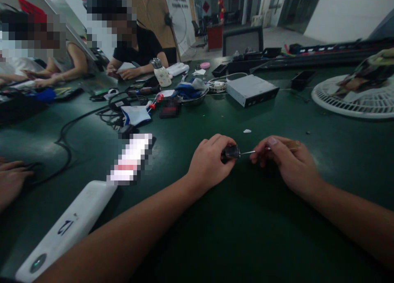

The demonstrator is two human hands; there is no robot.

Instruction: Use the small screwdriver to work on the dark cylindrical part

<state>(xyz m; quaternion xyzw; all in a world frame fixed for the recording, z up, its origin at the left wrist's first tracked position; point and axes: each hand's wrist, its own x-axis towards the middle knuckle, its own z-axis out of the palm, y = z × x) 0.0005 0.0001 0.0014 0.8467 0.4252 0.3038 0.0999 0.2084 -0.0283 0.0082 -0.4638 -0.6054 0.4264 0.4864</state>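
Head: green table [191, 125], grey room floor [273, 35]

On your table [215, 242], a phone [132, 158] is lying left, just beyond a casing [69, 225]. Farther back, a drive [250, 89] is sitting between a bowl [198, 100] and a grille [332, 100].
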